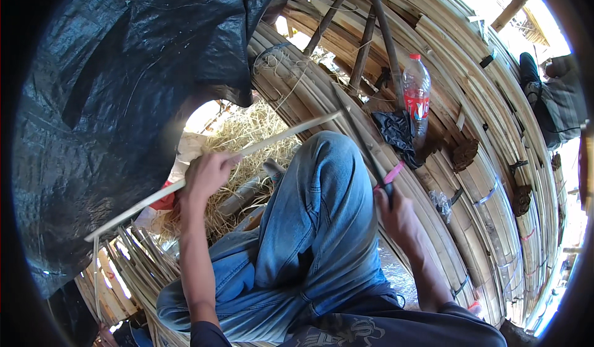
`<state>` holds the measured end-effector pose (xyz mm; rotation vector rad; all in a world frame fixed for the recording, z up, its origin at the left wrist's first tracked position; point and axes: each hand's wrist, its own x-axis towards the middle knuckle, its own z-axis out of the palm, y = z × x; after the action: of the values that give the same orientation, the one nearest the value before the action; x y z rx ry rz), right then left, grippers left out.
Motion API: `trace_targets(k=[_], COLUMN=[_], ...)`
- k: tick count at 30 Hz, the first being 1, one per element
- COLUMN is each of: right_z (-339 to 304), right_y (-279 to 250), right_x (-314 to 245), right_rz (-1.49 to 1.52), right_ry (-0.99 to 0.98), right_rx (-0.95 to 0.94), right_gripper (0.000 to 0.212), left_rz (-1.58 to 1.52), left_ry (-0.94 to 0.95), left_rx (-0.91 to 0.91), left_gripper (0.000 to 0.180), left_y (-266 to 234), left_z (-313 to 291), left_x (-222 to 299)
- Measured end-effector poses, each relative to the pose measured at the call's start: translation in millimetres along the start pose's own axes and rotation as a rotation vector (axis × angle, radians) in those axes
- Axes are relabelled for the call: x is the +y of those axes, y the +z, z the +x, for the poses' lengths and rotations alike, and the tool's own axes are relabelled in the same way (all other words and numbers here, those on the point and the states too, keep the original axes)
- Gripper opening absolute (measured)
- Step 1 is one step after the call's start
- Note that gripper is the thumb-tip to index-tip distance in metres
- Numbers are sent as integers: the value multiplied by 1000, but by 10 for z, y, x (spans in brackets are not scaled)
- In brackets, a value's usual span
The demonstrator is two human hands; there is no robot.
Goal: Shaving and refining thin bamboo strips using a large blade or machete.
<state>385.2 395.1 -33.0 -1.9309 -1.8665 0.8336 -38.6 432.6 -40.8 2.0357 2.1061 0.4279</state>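
Note:
My left hand is closed around a long, pale bamboo strip. The strip slants from the lower left up to a spot just above my raised knee. In my right hand, to the right of that knee, is a knife by its dark handle. The long, narrow knife blade points up and away, crossing close to the strip's far end. Whether blade and strip touch there, I cannot tell. A bright pink tie shows near the handle.
Black plastic sheeting hangs at the left. Bundled bamboo strips curve along the right, with a red-capped bottle and a crumpled black bag on them. Dark poles lean at the back. Straw covers the ground beyond my legs.

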Motion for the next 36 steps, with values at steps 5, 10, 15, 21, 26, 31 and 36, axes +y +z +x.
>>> trace_targets(k=[5,10,15,21,26,31,36], right_z=[57,36,-41,2,16,48,-67], right_y=[28,-56,-190,6,71,-156,-318], right_x=[-129,-38,-233,-111,-50,-248,-328], right_rz=[48,69,151,33,5,-17,201], right_ry=[-59,-50,-42,-26,-109,-65,-102], right_rx=[42,-30,89,38,78,-10,153], right_gripper=[36,35,31,35,40,38,23], left_rz=[-14,99,122,-139,-114,47,128], left_ry=[-74,32,-114,-114,-151,-49,-34], left_rx=[-160,36,39,-203,-273,-18,165], left_gripper=[44,44,39,38,50,53,41], left_y=[206,84,-476,40,246,115,-487], left_z=[69,-51,-65,-72,-16,-118,-129], left_x=[-112,-38,196,-264,-120,-145,235])
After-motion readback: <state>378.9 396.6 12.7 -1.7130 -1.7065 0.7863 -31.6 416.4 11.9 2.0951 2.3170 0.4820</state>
